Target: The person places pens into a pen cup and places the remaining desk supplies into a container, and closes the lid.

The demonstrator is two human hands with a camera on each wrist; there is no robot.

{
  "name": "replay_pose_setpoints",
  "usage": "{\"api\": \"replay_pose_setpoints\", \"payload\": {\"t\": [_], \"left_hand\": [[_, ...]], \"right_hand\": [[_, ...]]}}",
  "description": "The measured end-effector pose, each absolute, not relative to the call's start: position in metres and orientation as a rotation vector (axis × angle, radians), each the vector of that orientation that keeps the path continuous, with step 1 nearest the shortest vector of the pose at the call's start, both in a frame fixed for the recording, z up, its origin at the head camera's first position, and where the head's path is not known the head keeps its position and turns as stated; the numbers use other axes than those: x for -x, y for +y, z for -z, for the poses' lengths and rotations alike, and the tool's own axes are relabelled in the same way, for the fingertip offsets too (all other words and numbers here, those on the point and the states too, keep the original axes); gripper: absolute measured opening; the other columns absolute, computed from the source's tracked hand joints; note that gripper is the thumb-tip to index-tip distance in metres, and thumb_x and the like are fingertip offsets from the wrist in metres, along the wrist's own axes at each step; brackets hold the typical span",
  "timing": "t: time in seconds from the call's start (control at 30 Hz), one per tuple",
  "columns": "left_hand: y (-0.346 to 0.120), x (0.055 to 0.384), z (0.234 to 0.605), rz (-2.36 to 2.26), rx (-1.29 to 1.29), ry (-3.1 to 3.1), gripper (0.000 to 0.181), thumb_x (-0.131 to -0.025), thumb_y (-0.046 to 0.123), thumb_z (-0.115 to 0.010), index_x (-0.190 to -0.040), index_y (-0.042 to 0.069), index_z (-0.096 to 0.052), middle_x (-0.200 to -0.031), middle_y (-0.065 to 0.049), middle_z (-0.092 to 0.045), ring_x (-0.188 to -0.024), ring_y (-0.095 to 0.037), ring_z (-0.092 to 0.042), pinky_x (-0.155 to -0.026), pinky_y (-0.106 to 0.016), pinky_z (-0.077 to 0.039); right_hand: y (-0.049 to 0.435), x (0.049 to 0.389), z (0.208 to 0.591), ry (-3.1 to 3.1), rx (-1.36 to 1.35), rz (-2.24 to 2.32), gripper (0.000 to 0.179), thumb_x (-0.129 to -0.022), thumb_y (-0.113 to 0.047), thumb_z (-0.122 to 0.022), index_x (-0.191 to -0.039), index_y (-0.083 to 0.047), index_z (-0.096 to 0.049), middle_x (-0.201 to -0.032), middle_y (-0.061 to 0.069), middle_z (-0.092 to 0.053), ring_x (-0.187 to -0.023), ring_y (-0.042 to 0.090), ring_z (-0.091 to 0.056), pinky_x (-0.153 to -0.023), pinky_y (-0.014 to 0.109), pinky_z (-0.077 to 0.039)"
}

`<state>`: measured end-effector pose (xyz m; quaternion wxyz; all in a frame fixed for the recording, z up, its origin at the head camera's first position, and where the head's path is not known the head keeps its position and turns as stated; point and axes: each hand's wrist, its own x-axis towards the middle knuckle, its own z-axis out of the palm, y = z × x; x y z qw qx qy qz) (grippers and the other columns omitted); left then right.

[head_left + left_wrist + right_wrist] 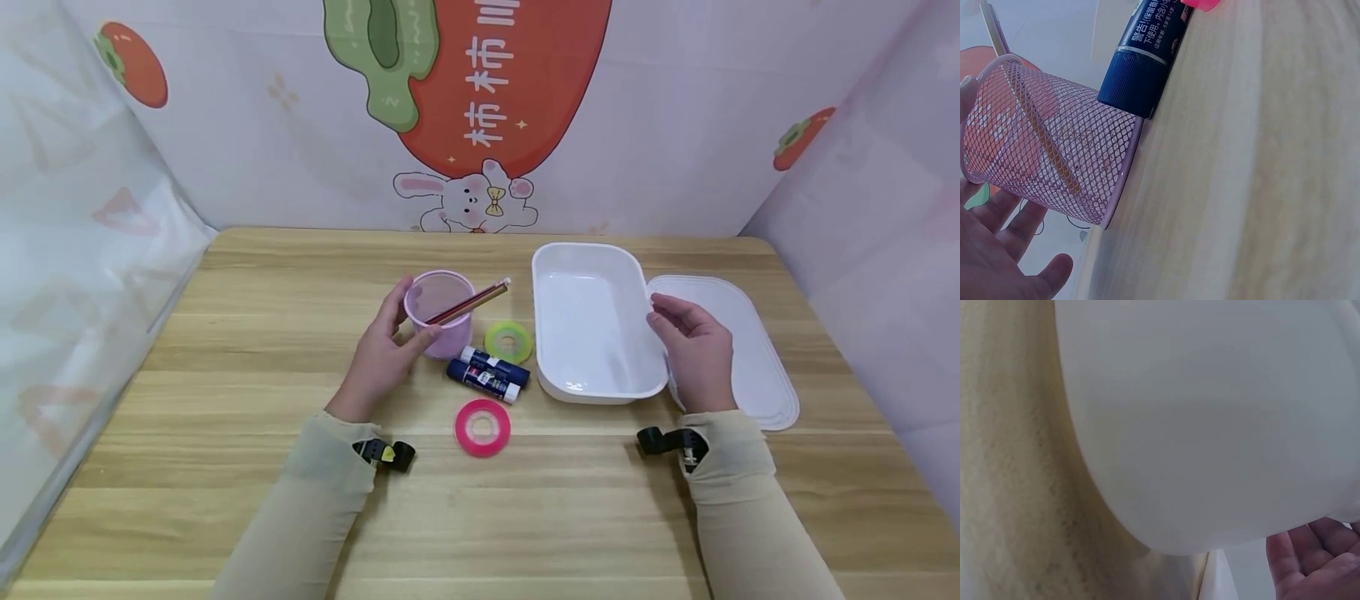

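Observation:
A pink mesh pen cup stands on the table with pencils leaning out to the right. My left hand holds the cup, thumb at the near rim and fingers around its left side; the left wrist view shows these fingers along the mesh. Beside the right rim of a deep white container is my right hand, fingers loosely bent, fingertips right at the rim. In the right wrist view, that hand appears beyond the container wall.
Two dark blue glue sticks lie right of the cup, near a yellow-green tape roll. A pink tape roll lies nearer the front. Under the right hand is a flat white lid. A printed cloth hangs behind the table.

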<state>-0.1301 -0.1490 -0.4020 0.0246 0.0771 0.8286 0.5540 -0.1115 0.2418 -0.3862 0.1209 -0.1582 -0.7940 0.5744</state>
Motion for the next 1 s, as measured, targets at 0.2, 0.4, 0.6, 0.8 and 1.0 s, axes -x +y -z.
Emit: {"api": "replay_pose_setpoints", "payload": {"t": [0.2,0.4,0.6,0.8,1.0], "left_hand": [[-0.143,0.127,0.405,-1.763,-0.228,2.533,0.084,-0.096,0.037,-0.069,-0.162,0.022,-0.02,-0.159,-0.005,-0.039,-0.143,-0.026,-0.039,-0.118,-0.059,-0.025],[-0.143,0.125,0.404,-1.759,-0.201,2.548,0.083,-0.096,0.039,-0.069,-0.161,0.023,-0.021,-0.159,-0.003,-0.039,-0.143,-0.026,-0.039,-0.117,-0.062,-0.025],[-0.145,0.126,0.402,-1.739,-0.213,2.558,0.082,-0.097,0.037,-0.068,-0.161,0.022,-0.02,-0.159,-0.004,-0.038,-0.143,-0.027,-0.039,-0.117,-0.06,-0.026],[-0.147,0.128,0.401,-1.735,-0.238,2.561,0.081,-0.097,0.035,-0.068,-0.161,0.022,-0.02,-0.16,-0.005,-0.036,-0.145,-0.027,-0.037,-0.117,-0.058,-0.027],[-0.15,0.129,0.401,-1.763,-0.262,2.54,0.082,-0.096,0.034,-0.069,-0.161,0.019,-0.02,-0.161,-0.006,-0.035,-0.145,-0.027,-0.036,-0.118,-0.055,-0.028]], "right_hand": [[0.246,0.112,0.385,-2.371,0.501,-1.622,0.04,-0.097,-0.022,-0.069,-0.135,-0.014,-0.064,-0.134,0.004,-0.063,-0.115,0.009,-0.06,-0.093,0.015,-0.05],[0.245,0.114,0.387,-2.359,0.504,-1.646,0.039,-0.098,-0.016,-0.067,-0.136,-0.013,-0.064,-0.137,0.006,-0.061,-0.117,0.011,-0.06,-0.092,0.015,-0.051],[0.244,0.112,0.389,-2.379,0.525,-1.651,0.037,-0.101,-0.015,-0.059,-0.138,-0.016,-0.063,-0.138,0.007,-0.061,-0.118,0.012,-0.061,-0.085,0.013,-0.052],[0.245,0.112,0.395,-2.32,0.528,-1.736,0.037,-0.1,-0.017,-0.06,-0.136,-0.011,-0.063,-0.13,0.007,-0.065,-0.11,0.011,-0.062,-0.08,0.012,-0.053],[0.246,0.112,0.403,-2.189,0.503,-1.924,0.042,-0.098,-0.013,-0.062,-0.139,-0.005,-0.059,-0.124,0.004,-0.064,-0.113,0.013,-0.058,-0.081,0.011,-0.052]]}}
